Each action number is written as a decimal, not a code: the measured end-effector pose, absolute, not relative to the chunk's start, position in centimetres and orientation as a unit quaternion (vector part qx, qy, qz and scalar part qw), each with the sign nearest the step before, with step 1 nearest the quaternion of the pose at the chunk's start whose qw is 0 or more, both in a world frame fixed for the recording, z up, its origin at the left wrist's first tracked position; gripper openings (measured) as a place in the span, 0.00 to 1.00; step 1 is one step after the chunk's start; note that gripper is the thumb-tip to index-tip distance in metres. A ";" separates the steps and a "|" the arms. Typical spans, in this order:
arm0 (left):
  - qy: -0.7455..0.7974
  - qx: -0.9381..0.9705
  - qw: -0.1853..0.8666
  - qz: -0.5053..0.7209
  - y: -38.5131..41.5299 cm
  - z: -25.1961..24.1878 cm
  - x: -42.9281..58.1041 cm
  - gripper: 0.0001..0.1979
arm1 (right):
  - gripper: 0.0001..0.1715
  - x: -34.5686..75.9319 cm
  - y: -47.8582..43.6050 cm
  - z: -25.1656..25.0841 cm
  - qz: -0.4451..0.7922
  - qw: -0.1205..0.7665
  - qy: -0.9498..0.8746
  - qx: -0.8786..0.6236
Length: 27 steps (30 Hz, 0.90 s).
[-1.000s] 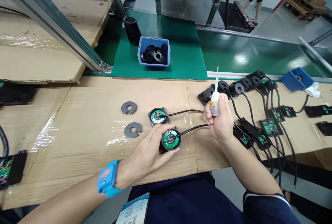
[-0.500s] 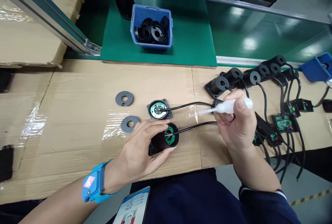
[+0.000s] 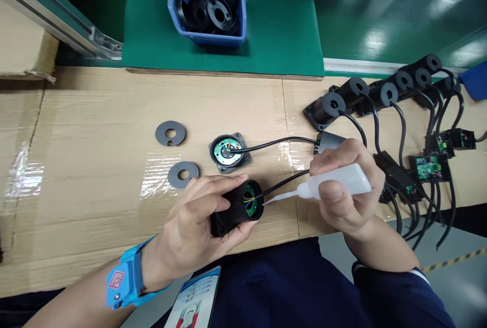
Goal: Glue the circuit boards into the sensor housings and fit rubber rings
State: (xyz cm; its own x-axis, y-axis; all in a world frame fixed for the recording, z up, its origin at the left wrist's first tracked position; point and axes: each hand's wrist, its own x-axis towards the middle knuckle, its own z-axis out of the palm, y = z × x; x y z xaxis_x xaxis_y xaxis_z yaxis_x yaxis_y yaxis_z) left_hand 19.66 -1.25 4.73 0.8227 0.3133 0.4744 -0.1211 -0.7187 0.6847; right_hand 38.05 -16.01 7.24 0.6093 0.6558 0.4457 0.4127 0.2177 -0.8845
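Observation:
A black cylindrical housing [image 3: 234,211] lies tilted in my left hand [image 3: 190,221], its open end facing right. Inside that end show a green circuit board [image 3: 250,201] and thin coloured wires, with a black cable [image 3: 283,182] running out to the right. My right hand [image 3: 348,191] grips a white squeeze bottle [image 3: 338,182] whose thin nozzle tip is at the housing's rim. Just beyond, a square black base [image 3: 229,151] holds a round green board with its own cable. Two flat grey rings [image 3: 170,133], each with a centre hole, lie to the left.
A blue bin [image 3: 207,3] of black round parts stands on the green board [image 3: 281,39] at the back. Several finished-looking black cylinders [image 3: 329,107] with cables line the right, near open circuit boxes [image 3: 428,167]. A phone-like card [image 3: 194,297] sits at my lap.
My right hand has brought the bottle's nozzle left and down to the housing's rim. My left hand still holds the housing. The camera view has shifted closer to the table.

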 end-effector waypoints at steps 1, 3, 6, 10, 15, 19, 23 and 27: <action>0.060 0.879 0.375 0.289 -1.3 4.7 19.6 0.22 | 0.11 38.0 -16.1 7.2 0.094 0.639 -0.445 -0.621; 0.066 0.879 0.381 0.281 -1.4 4.8 19.6 0.21 | 0.11 38.1 -16.3 7.2 0.094 0.616 -0.466 -0.627; 0.065 0.878 0.385 0.279 -1.4 4.8 19.6 0.22 | 0.11 38.1 -16.6 7.3 0.088 0.586 -0.488 -0.641; 0.061 0.879 0.383 0.278 -1.2 4.7 19.6 0.24 | 0.11 38.1 -16.6 7.5 0.082 0.571 -0.507 -0.640; 0.048 0.882 0.373 0.283 -0.9 4.5 19.5 0.23 | 0.08 38.0 -16.6 7.4 0.084 0.571 -0.507 -0.640; 0.048 0.886 0.371 0.274 -0.9 4.5 19.6 0.22 | 0.09 37.9 -16.5 7.4 0.078 0.564 -0.516 -0.640; 0.043 0.890 0.363 0.274 -0.8 4.5 19.7 0.22 | 0.11 37.8 -16.4 7.7 0.072 0.551 -0.516 -0.652; 0.043 0.891 0.359 0.276 -0.9 4.5 19.6 0.23 | 0.11 37.8 -16.2 7.9 0.065 0.541 -0.530 -0.650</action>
State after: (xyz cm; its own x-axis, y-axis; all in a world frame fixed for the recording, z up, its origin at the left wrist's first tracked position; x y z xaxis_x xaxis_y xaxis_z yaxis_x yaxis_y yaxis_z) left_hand 19.61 -0.85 4.46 0.8440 0.2742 0.4609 -0.1219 -0.7388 0.6628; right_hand 37.82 -16.23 7.91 0.4303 0.7589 0.4887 0.6184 0.1465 -0.7720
